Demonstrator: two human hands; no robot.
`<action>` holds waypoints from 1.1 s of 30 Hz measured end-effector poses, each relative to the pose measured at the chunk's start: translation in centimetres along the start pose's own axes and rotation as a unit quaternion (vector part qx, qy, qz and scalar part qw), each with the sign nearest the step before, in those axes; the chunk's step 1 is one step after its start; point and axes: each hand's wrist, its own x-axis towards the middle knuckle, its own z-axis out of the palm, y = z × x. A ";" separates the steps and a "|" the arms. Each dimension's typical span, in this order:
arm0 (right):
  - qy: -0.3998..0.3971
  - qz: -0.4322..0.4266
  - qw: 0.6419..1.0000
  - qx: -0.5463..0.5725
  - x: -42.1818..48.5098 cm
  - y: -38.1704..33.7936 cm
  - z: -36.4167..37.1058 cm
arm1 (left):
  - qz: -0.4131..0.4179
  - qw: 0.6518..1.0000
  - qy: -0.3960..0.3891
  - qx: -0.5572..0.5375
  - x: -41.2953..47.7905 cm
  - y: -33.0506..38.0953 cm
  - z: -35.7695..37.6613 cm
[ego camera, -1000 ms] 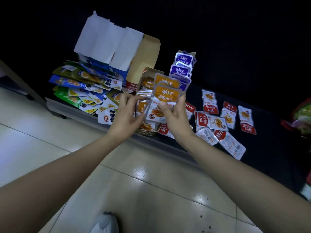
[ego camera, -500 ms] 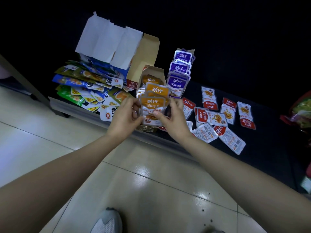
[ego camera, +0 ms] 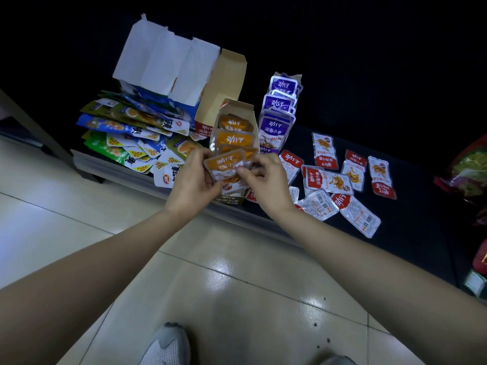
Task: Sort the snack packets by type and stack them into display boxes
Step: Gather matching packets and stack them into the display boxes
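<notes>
The left hand (ego camera: 193, 180) curls its fingers round the left edge of a small bundle of orange packets (ego camera: 224, 164), and the right hand (ego camera: 266, 183) pinches the bundle's right edge. The bundle sits over the near end of the orange display box (ego camera: 235, 108), where more orange packets stand in a row. Just right of that box stands a stack of purple packets (ego camera: 275, 126). Red packets (ego camera: 329, 180) lie scattered farther right on the dark table (ego camera: 411, 233). Green and blue packets (ego camera: 126, 133) are heaped on the left.
</notes>
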 end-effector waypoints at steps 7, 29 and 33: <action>-0.023 0.021 0.998 -0.048 -1.1 1.1 -0.3 | 0.055 0.997 -0.020 0.058 -0.3 0.0 0.0; -0.062 -0.164 0.980 -0.094 -0.2 1.1 -1.8 | 0.082 0.992 -0.052 0.086 -0.3 -0.6 1.0; -0.053 -0.177 0.962 -0.201 -0.1 2.1 -1.1 | 0.097 0.989 -0.067 0.092 -0.5 -1.0 1.2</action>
